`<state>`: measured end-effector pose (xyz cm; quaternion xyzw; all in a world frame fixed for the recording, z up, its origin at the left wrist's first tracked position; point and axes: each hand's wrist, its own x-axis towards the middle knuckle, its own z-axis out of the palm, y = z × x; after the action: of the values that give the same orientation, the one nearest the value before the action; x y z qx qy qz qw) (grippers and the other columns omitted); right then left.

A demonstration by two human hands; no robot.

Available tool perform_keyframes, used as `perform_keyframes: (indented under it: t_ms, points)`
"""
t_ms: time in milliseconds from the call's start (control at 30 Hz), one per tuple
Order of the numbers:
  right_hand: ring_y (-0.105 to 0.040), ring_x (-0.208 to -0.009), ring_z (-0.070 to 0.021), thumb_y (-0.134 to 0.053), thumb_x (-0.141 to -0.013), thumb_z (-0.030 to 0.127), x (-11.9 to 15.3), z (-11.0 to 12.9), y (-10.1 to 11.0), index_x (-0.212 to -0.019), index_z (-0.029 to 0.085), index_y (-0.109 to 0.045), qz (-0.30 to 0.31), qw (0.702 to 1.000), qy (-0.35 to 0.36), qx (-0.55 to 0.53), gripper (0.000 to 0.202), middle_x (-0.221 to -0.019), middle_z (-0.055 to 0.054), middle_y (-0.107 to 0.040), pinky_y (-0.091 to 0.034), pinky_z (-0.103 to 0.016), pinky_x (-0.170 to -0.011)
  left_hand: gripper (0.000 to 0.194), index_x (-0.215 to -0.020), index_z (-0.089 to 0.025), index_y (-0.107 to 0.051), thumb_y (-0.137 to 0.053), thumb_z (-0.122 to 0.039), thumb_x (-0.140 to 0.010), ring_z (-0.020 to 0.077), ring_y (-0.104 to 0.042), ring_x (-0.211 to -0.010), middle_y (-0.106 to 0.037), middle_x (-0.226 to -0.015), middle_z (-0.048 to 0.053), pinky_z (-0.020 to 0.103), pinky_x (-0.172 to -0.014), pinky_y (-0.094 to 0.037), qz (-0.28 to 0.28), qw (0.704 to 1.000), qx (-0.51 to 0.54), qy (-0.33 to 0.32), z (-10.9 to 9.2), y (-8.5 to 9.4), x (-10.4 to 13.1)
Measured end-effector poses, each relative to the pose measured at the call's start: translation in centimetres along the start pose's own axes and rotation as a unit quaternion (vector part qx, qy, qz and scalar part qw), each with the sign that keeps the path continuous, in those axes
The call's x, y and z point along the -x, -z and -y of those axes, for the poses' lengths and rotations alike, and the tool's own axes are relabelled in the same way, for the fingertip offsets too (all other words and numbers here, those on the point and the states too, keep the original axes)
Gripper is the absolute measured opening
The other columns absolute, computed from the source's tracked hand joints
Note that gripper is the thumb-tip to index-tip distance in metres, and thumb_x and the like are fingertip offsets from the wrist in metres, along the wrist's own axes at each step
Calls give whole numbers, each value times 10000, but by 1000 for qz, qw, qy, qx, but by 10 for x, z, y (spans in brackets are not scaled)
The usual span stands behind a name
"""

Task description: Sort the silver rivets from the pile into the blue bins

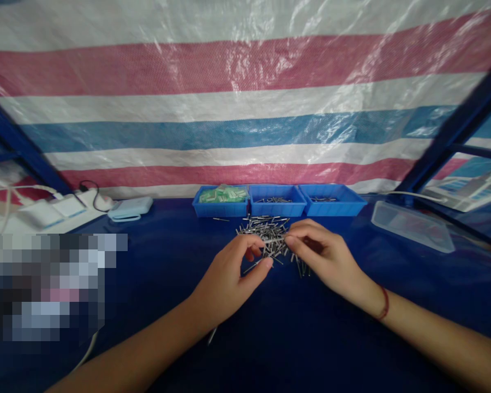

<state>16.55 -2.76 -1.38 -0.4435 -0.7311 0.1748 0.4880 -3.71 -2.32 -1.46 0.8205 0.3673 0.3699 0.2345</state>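
Note:
A heap of metal blind rivets point(274, 252) lies on the blue tabletop. Above it, my right hand point(321, 251) is closed, with thumb and forefinger pinching one end of a single rivet point(275, 239). That rivet points left, toward the forefinger of my left hand point(231, 273); whether they touch I cannot tell. My left thumb is spread away from the forefinger, and nothing shows gripped between them. Behind the heap stand three blue bins: a left bin point(221, 210) with green-and-white packets, a middle bin point(278, 209) and a right bin point(337, 209) with some rivets.
One loose rivet point(221, 219) lies before the left bin, and another thin metal piece point(211, 335) is near my left forearm. A clear plastic lid point(411, 225) is at right. A light-blue case point(131, 208) and a power strip point(76, 210) sit at left. Striped sheeting point(245, 131) hangs behind.

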Motion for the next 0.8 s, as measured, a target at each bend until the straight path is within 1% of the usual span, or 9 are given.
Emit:
perform_keyframes:
  t_ms: [100,200,267,400,467,533,600,700,800]
  points:
    - [-563,-702,-162,-598,-797,371,-18,-24,23,-751,190,-649,-139,987,-59,47,193,-770,-39,-609,-452,-282,-599,164,-988,-186,-482,-540,-256,-851,132,-538,-762,-575,-893,10,268,-705,-422,7,1000,-25,14,2,2,1]
    - [-507,-561,-133,-633,-739,397,-34,-52,46,-785,172,-678,-292,933,-206,49,234,-654,-16,-579,-412,-251,-473,83,-915,-183,-497,-514,-246,-864,125,-532,-717,-577,-845,4,259,-668,-409,51,997,-60,9,1,5,0]
    - [-441,-465,-113,-644,-714,374,-40,-64,56,-791,149,-686,-313,916,-248,42,241,-553,7,-522,-373,-242,-404,72,-846,-180,-517,-493,-241,-876,127,-537,-715,-583,-811,1,257,-662,-395,105,989,-99,-17,0,9,-2]
    - [-387,-394,-101,-609,-724,356,-40,-67,59,-885,127,-688,-307,908,-286,12,291,-475,35,-450,-361,-249,-363,209,-711,-175,-528,-481,-283,-884,139,-543,-690,-576,-719,-7,270,-651,-359,215,952,-206,-77,-4,25,-5]
    - [-405,-406,-108,-601,-728,370,-37,-60,54,-955,146,-678,-296,911,-287,-9,328,-483,40,-439,-371,-250,-371,266,-683,-177,-533,-487,-356,-875,135,-544,-652,-588,-708,-8,258,-602,-336,242,943,-226,-41,-6,37,-5]
    - [-432,-436,-114,-617,-719,370,-33,-52,47,-1009,183,-659,-274,921,-275,-29,348,-519,39,-447,-382,-247,-390,327,-698,-188,-569,-491,-468,-846,143,-551,-615,-609,-684,-4,253,-555,-310,259,933,-247,35,-9,50,-1]
    - [-450,-467,-113,-629,-715,361,-29,-44,40,-1021,210,-637,-244,936,-250,-45,341,-576,30,-470,-389,-241,-409,400,-695,-198,-615,-489,-561,-805,159,-558,-579,-625,-645,11,255,-520,-286,289,910,-272,118,-11,60,3]
    - [-457,-503,-106,-626,-726,353,-23,-33,31,-990,213,-608,-201,956,-206,-51,299,-658,18,-498,-384,-231,-427,374,-652,-207,-656,-580,-567,-718,186,-588,-614,-655,-644,22,262,-527,-289,345,880,-290,151,-13,67,7]
    - [-456,-526,-99,-606,-746,351,-19,-20,24,-951,200,-590,-165,971,-169,-24,255,-717,8,-517,-374,-226,-445,250,-649,-218,-676,-617,-454,-704,189,-600,-640,-678,-666,15,264,-541,-304,382,866,-288,145,-15,68,9]
